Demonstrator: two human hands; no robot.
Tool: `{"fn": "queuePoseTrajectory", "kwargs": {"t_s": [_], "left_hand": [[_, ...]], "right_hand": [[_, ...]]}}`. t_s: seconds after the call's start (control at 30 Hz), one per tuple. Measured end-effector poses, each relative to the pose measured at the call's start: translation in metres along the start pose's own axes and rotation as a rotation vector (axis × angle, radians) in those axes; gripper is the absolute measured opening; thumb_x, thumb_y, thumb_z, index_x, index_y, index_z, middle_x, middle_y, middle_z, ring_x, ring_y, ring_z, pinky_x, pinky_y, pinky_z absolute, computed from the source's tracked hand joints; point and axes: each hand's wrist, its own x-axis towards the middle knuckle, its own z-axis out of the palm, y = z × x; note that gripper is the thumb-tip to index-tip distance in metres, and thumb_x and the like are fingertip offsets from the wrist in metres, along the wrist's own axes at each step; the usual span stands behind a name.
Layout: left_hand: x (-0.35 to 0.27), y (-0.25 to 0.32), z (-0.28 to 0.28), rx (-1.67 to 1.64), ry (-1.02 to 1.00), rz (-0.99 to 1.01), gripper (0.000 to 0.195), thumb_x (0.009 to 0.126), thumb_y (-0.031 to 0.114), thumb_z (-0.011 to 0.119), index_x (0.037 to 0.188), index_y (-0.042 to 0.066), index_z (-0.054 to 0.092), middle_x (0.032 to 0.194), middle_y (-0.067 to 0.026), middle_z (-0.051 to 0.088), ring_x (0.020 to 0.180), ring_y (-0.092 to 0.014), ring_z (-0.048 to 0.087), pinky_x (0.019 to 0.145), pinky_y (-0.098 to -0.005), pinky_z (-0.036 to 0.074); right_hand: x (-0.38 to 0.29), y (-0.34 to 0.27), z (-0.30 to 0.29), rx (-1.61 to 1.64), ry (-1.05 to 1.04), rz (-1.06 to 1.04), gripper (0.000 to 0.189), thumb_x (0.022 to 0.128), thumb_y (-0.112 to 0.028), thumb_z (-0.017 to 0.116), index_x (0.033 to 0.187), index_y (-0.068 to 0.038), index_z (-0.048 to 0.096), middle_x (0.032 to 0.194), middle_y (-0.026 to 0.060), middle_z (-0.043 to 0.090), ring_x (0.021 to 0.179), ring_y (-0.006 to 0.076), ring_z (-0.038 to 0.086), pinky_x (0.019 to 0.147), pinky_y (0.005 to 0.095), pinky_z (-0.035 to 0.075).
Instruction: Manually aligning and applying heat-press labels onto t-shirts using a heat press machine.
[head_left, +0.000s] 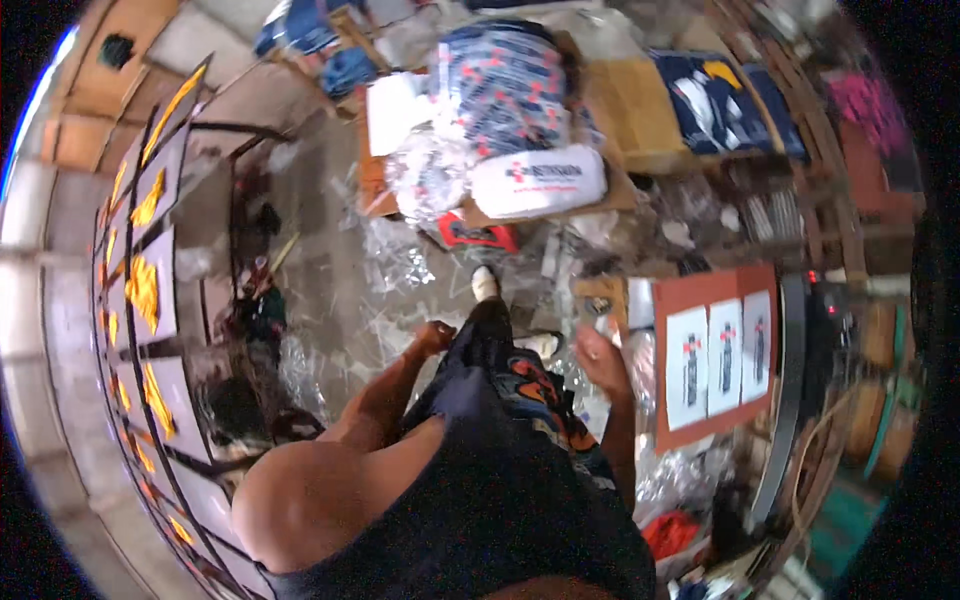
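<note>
My left hand (433, 337) hangs low beside my left thigh, over the littered floor; no object shows in it, and its fingers are too blurred to make out. On the other side, my right hand (598, 355) is beside my right leg with its fingers apart and nothing in it. It is nearest to a reddish-brown board (716, 283) bearing several white printed pieces (687, 369). Ahead of my feet, a bundle of blue, white and red printed fabric (501, 90) in clear plastic lies on cardboard. A folded white printed piece (538, 181) lies at its near edge.
Clear plastic scraps (397, 259) litter the floor (315, 172). A metal rack (133, 247) holding panels with yellow shapes stands at the left. Folded navy fabric (712, 101) lies beside cardboard (634, 112) at the upper right. A red cloth (671, 534) lies at the lower right.
</note>
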Motion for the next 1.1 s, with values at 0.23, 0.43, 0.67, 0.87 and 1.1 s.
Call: {"fn": "queuePoseTrajectory", "kwargs": {"t_s": [0.23,0.43,0.67,0.87,1.1], "left_hand": [[-0.021,0.026,-0.021,0.059,0.115,-0.276,0.044,0.088,0.049,0.063,0.09,0.008,0.078,0.079,-0.0175,0.074,0.077,-0.031,0.074,0.075,-0.0441,0.057],[-0.005,-0.003,-0.043,0.174,0.285,-0.321,0.047,0.085,0.048,0.065,0.1,0.005,0.076,0.1,-0.0246,0.073,0.101,-0.04,0.07,0.088,-0.0475,0.055],[0.053,0.005,-0.137,-0.141,0.313,-0.298,0.041,0.087,0.04,0.061,0.083,0.001,0.074,0.08,-0.0222,0.072,0.078,-0.036,0.072,0.073,-0.0462,0.055],[0.104,0.156,-0.25,-0.069,0.549,0.079,0.042,0.097,0.036,0.059,0.08,0.0,0.069,0.074,-0.0177,0.07,0.068,-0.024,0.067,0.062,-0.0413,0.049],[0.158,0.259,-0.312,-0.322,0.37,0.367,0.041,0.105,0.03,0.054,0.07,0.007,0.055,0.06,0.0036,0.047,0.056,-0.007,0.041,0.049,-0.0268,0.034]], "right_hand": [[0.04,-0.052,0.024,-0.004,-0.134,-0.05,0.05,0.099,-0.03,0.067,0.139,-0.003,0.054,0.115,0.0118,0.069,0.102,0.0196,0.067,0.089,0.0343,0.054],[0.094,-0.067,0.018,-0.049,-0.062,0.017,0.046,0.098,-0.025,0.068,0.137,-0.003,0.055,0.111,0.0104,0.068,0.093,0.0162,0.066,0.073,0.0287,0.056],[0.155,-0.114,0.038,0.147,0.084,-0.061,0.036,0.102,-0.013,0.063,0.134,0.001,0.056,0.113,0.0043,0.066,0.102,0.009,0.061,0.088,0.0241,0.049],[0.193,-0.183,0.093,0.252,0.094,-0.054,0.038,0.102,-0.014,0.061,0.137,-0.001,0.053,0.113,0.0061,0.067,0.104,0.0108,0.061,0.091,0.0254,0.048],[0.206,-0.2,0.14,0.152,0.112,-0.168,0.038,0.101,-0.031,0.063,0.127,-0.004,0.056,0.109,0.016,0.07,0.104,0.0242,0.069,0.089,0.0388,0.058]]}}
